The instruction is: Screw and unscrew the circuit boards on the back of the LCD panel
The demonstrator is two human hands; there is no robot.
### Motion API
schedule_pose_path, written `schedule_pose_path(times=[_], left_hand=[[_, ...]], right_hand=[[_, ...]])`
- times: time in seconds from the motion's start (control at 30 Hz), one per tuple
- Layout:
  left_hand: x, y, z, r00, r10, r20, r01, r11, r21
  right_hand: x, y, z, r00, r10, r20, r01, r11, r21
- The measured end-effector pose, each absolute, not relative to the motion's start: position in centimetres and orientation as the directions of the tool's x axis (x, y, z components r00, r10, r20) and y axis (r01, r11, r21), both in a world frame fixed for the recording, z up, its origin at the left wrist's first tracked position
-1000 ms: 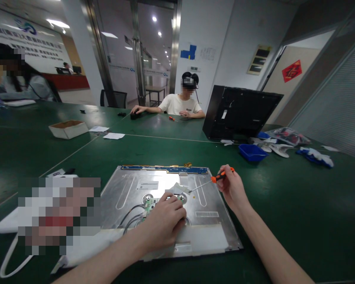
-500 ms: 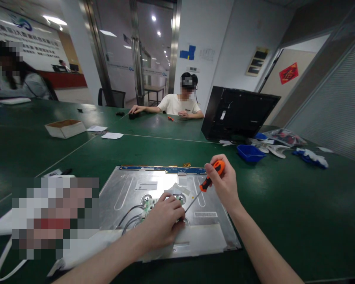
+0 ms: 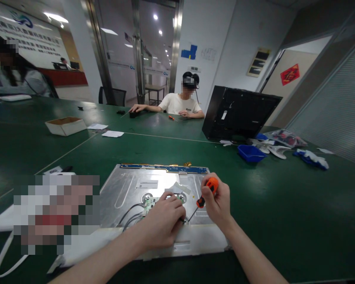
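Observation:
A metal-backed display panel [image 3: 127, 187] lies flat in front of me, with a blue circuit strip [image 3: 148, 168] along its far edge. My left hand [image 3: 167, 219] rests over the green circuit board [image 3: 149, 203] at the panel's middle, its fingers curled down around the board's right side. Something small and dark shows at its fingertips, too small to name. My right hand [image 3: 219, 201] grips an orange and black screwdriver [image 3: 200, 202], tilted, its shaft pointing down-left to the panel just right of my left fingertips. Thin cables [image 3: 130, 215] run out from the board's left side.
A white box [image 3: 65, 127] and papers [image 3: 113, 134] lie farther left. At back right stand a black monitor [image 3: 242, 114] and a blue tray [image 3: 251, 153], with gloves [image 3: 312, 157] beyond. One person [image 3: 180, 103] sits opposite, another at far left.
My right hand has moved left and down with the screwdriver, whose tip now sits lower on the panel. My left hand stays nearly in place.

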State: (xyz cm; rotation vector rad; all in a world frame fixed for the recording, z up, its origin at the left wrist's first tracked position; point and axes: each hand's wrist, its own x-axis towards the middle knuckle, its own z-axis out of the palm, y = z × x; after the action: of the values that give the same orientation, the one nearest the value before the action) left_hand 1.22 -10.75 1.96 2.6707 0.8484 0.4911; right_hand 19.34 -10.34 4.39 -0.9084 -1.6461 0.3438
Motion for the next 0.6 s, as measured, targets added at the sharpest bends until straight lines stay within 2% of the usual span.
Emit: schedule_pose_path(times=[0.27,0.6], left_hand=[[1.2,-10.7,1.6,0.763,0.597,0.247,0.492,-0.784,0.378],[1.1,-10.7,1.8,0.773,0.589,0.234,0.488,-0.789,0.374]], right_hand=[[18.2,-10.7,4.3,-0.11,0.613,0.783,0.419,0.743,-0.522],[17.9,-10.7,4.7,-0.145,0.594,0.791,0.446,0.753,-0.484]])
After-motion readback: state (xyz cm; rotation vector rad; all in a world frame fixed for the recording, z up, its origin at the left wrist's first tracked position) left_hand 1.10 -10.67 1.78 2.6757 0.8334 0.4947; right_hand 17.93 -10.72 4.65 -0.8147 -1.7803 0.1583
